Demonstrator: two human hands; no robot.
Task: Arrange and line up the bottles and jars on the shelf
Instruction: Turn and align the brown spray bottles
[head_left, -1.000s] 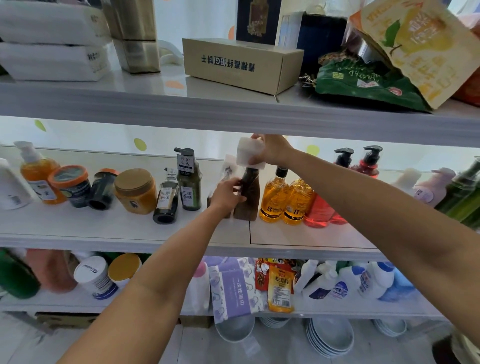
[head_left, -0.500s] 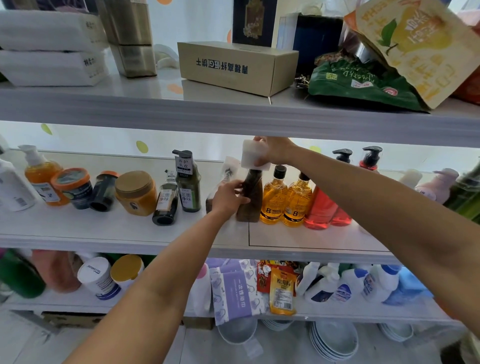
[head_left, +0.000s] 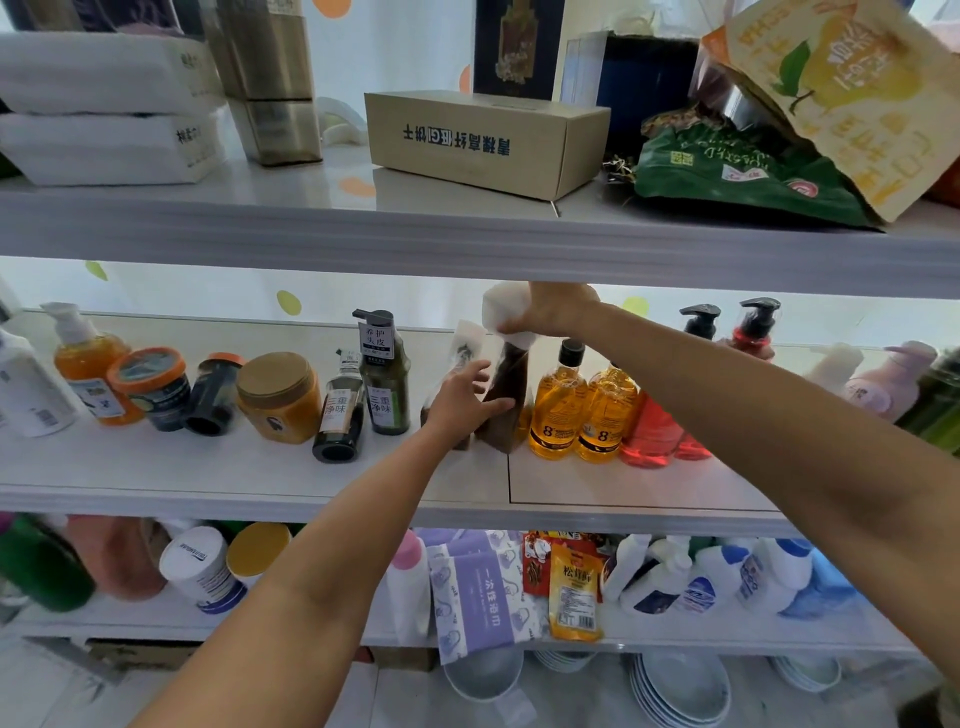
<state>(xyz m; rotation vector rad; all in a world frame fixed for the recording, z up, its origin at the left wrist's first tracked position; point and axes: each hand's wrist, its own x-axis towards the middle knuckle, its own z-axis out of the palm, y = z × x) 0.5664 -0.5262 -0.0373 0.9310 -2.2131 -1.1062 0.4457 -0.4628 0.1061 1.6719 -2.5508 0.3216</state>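
Your right grip (head_left: 548, 312) pinches the white cap (head_left: 498, 306) of the upright brown bottle (head_left: 503, 402) on the middle shelf (head_left: 208, 467), while your left grip (head_left: 465, 400), fingers straight, touches its left side, amber bottles (head_left: 561, 410) just beside on the right.

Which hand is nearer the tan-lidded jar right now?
Left. The left hand is at the base of the brown bottle, right of the tan-lidded jar; the right hand grips that bottle's white cap, higher and farther right.
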